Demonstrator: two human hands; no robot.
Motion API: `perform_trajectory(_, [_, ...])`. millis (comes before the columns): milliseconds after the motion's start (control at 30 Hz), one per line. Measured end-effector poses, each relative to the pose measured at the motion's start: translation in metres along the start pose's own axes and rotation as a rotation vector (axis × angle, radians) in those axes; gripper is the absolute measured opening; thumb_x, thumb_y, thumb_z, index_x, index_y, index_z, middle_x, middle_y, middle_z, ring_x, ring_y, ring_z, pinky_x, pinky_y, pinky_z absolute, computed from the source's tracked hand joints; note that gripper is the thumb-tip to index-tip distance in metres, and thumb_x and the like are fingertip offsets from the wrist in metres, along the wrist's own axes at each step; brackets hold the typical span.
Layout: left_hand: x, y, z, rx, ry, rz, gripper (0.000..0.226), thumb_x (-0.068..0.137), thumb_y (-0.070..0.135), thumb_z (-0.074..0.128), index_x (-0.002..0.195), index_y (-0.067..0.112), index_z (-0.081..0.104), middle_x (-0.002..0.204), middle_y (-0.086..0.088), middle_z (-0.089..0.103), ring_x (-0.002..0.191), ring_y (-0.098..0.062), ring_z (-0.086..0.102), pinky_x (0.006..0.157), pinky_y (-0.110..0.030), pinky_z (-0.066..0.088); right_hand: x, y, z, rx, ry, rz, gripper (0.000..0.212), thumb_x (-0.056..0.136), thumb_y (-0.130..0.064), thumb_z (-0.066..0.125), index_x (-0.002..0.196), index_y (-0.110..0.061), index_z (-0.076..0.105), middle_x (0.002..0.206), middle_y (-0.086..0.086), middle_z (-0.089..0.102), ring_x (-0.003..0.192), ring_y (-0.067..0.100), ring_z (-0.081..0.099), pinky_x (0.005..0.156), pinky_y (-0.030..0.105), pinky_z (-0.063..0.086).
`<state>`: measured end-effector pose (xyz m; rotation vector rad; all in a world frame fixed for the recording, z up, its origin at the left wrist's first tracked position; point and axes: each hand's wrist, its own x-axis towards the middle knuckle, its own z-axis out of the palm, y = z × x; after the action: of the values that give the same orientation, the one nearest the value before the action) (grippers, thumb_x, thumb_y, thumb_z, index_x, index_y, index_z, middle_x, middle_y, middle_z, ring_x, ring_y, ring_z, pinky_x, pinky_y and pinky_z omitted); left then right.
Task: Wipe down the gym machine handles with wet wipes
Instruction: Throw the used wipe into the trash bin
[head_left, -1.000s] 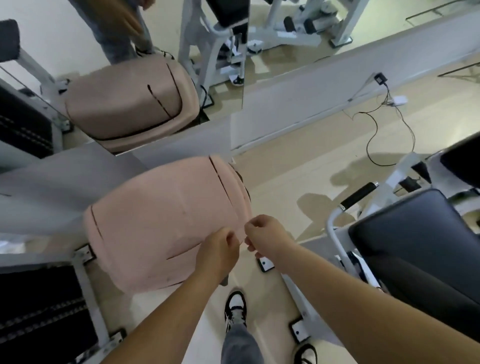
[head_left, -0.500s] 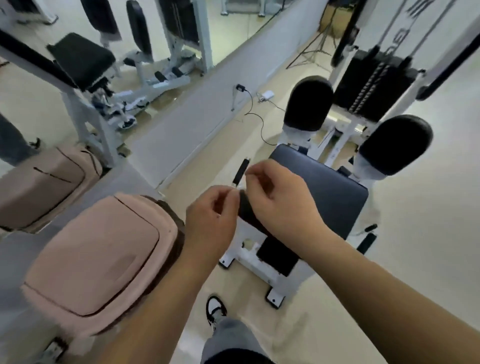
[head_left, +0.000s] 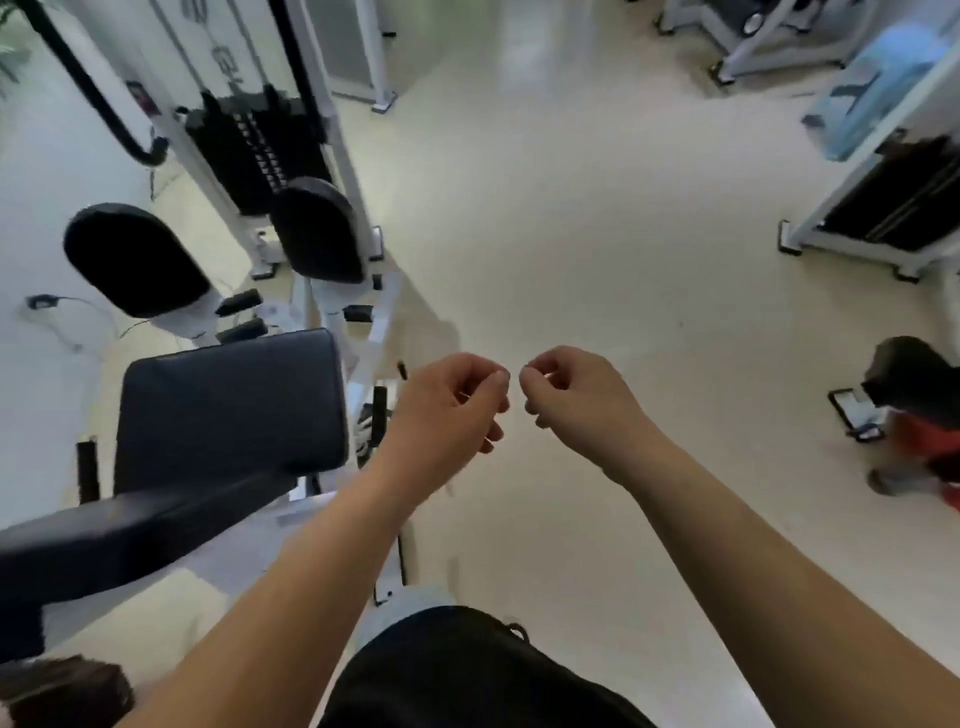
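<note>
Both hands are up at chest height over the floor (head_left: 597, 218): left hand (head_left: 447, 410) and right hand (head_left: 576, 397) nearly touching, fingers curled into pinches like they're pulling something tiny apart. Can't tell if a wipe's actually in there, too blurry. Closest handle (head_left: 87, 470) is the black grip beside the seat pad (head_left: 228, 410), well off to the left, untouched. I'd guess this is still the wipe-prep step; next is reaching over to that grip.

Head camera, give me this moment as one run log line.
left hand: pinched, contents unclear | right hand: pinched, contents unclear | hands: apart, over floor | wipe: none visible | seat pad: untouched
</note>
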<state>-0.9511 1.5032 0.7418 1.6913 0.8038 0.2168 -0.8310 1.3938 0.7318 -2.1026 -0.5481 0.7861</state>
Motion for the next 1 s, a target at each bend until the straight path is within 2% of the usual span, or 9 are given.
perform_trajectory(100, [0.031, 0.016, 0.068, 0.058, -0.156, -0.016, 0.012, 0.099, 0.02, 0.062, 0.095, 0.018, 0.073, 0.081, -0.002, 0.075, 0.067, -0.022, 0.073, 0.068, -0.045, 0.064, 0.007, 0.049, -0.06, 0.13, 0.124, 0.12, 0.013, 0.095, -0.034, 0.059, 0.095, -0.024, 0.068, 0.087, 0.002, 0.074, 0.082, 0.022, 0.072, 0.072, 0.04, 0.059])
perform_trajectory(200, [0.065, 0.032, 0.125, 0.155, -0.28, -0.004, 0.014, 0.098, 0.02, 0.061, 0.091, 0.02, 0.073, 0.079, 0.0, 0.075, 0.066, -0.02, 0.073, 0.069, -0.04, 0.064, 0.019, 0.09, -0.109, 0.281, 0.215, 0.235, 0.014, 0.098, -0.031, 0.06, 0.097, -0.021, 0.069, 0.086, 0.003, 0.075, 0.077, 0.018, 0.072, 0.065, 0.03, 0.055])
perform_trajectory(433, [0.172, 0.083, 0.253, 0.252, -0.493, 0.016, 0.016, 0.098, 0.015, 0.059, 0.091, 0.017, 0.073, 0.081, -0.003, 0.075, 0.068, -0.022, 0.073, 0.068, -0.035, 0.061, 0.079, 0.165, -0.232, 0.467, 0.402, 0.405, 0.016, 0.099, -0.026, 0.061, 0.099, -0.014, 0.071, 0.085, 0.006, 0.076, 0.07, 0.016, 0.07, 0.067, 0.034, 0.057])
perform_trajectory(633, [0.256, 0.142, 0.389, 0.422, -0.728, 0.13, 0.019, 0.097, 0.023, 0.057, 0.086, 0.025, 0.071, 0.08, 0.006, 0.075, 0.071, -0.014, 0.073, 0.074, -0.038, 0.06, 0.107, 0.218, -0.353, 0.572, 0.656, 0.542, 0.018, 0.101, -0.027, 0.06, 0.099, -0.014, 0.071, 0.085, 0.008, 0.076, 0.08, 0.027, 0.074, 0.073, 0.04, 0.061])
perform_trajectory(767, [0.263, 0.184, 0.494, 0.539, -0.915, 0.269, 0.019, 0.097, 0.028, 0.056, 0.084, 0.029, 0.07, 0.082, 0.01, 0.074, 0.08, -0.014, 0.072, 0.079, -0.04, 0.061, 0.086, 0.255, -0.421, 0.685, 0.828, 0.622, 0.016, 0.101, -0.025, 0.061, 0.1, -0.013, 0.071, 0.086, 0.01, 0.076, 0.077, 0.024, 0.072, 0.078, 0.045, 0.062])
perform_trajectory(1000, [0.206, 0.227, 0.691, 0.599, -1.175, 0.402, 0.016, 0.096, 0.024, 0.059, 0.086, 0.028, 0.07, 0.082, 0.009, 0.073, 0.077, -0.013, 0.072, 0.08, -0.039, 0.061, 0.008, 0.357, -0.537, 0.811, 1.046, 0.689, 0.016, 0.099, -0.025, 0.061, 0.1, -0.013, 0.072, 0.085, 0.009, 0.077, 0.08, 0.026, 0.073, 0.079, 0.045, 0.062])
